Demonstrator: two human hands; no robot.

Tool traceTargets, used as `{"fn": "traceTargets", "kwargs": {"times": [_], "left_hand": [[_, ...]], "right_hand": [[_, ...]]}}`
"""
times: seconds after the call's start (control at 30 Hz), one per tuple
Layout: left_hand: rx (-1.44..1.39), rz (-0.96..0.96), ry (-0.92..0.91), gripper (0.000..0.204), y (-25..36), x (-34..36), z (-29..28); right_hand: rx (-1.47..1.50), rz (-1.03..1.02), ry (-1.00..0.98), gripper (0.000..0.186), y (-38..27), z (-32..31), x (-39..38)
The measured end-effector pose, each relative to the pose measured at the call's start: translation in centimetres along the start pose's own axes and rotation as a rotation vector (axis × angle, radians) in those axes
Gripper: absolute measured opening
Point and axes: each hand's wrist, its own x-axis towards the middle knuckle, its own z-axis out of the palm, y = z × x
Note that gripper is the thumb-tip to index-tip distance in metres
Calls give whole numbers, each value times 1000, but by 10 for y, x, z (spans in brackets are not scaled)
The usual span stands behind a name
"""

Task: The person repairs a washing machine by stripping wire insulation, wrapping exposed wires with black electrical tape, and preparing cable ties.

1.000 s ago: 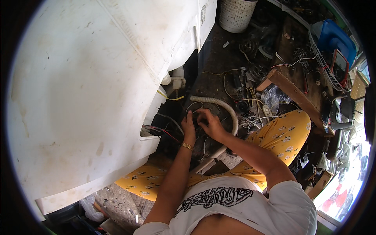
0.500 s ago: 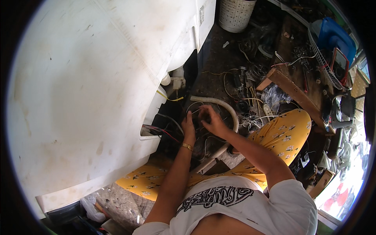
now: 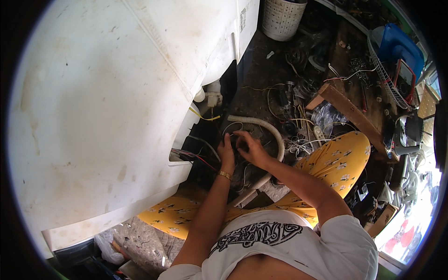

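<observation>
**Left hand (image 3: 227,151) and right hand (image 3: 252,148) at a thin wire (image 3: 233,123), over a dark floor (image 3: 261,70)**

Both hands are facing each other, nearly touching, with fingers partly curled. The wire is looping just ahead of the left fingertips and running toward the right ones; whether either hand is pinching it cannot be told at this size. A gold band (image 3: 225,174) is circling the left wrist.

Left of the hands, a white casing (image 3: 102,102) is filling the view, its stained panel sloping away; coloured leads (image 3: 200,159) are emerging from its opening near the left wrist. Ahead of them, a yellow strip (image 3: 205,116) is sticking out.

A ribbed hose (image 3: 279,137) is curving around the right hand's far side. Farther right, white cables (image 3: 301,145) are lying tangled on the soiled floor, and a wooden frame (image 3: 350,109) is standing beyond them. Well ahead of the hands, a perforated bin (image 3: 283,19) is standing; far ahead and to the right, a blue basin (image 3: 401,49) is leaning beside a wire rack (image 3: 383,70).
</observation>
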Motion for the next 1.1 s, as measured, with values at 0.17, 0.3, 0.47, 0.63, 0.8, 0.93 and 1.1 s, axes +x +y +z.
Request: {"fn": "traceTargets", "kwargs": {"times": [0.17, 0.3, 0.47, 0.63, 0.8, 0.93, 1.1], "left_hand": [[-18, -35, 1, 50, 0, 2, 0], [65, -19, -52, 52, 0, 4, -1], [-23, -13, -64, 53, -3, 1, 1], [-105, -88, -50, 54, -4, 1, 1], [-163, -158, -73, 52, 0, -3, 3], [-272, -278, -42, 49, 3, -8, 3], [-205, -188, -90, 45, 3, 3, -7]], "right_hand": [[112, 97, 73, 62, 5, 6, -3], [147, 93, 140, 61, 6, 4, 2], [126, 102, 107, 60, 5, 4, 2], [88, 53, 114, 56, 3, 6, 1], [93, 24, 112, 53, 9, 9, -3], [-41, -91, 20, 53, 11, 12, -12], [185, 81, 91, 56, 10, 18, -14]]}}
